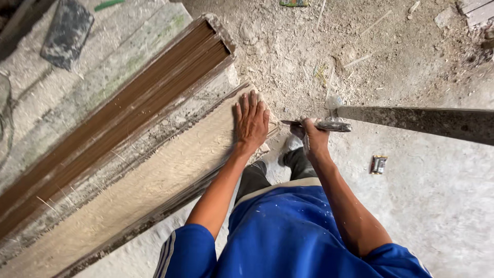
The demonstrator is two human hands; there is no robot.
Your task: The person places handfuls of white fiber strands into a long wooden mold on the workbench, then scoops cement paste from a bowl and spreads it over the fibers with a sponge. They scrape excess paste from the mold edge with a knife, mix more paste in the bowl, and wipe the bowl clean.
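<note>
My left hand lies flat, fingers spread, on the near end of a long pale bundle of thin sticks that runs diagonally to the lower left. My right hand is closed around a tool with a dusty grey handle. The tool's thin dark tip points left at the end of the bundle, just right of my left hand. A long dark flat piece stretches from beside this hand to the right edge; I cannot tell whether it is part of the tool.
A second bundle of brown sticks lies in a rough wooden trough beside the pale one. A dark flat slab sits at the top left. A small packet lies on the dusty floor, with splinters farther off.
</note>
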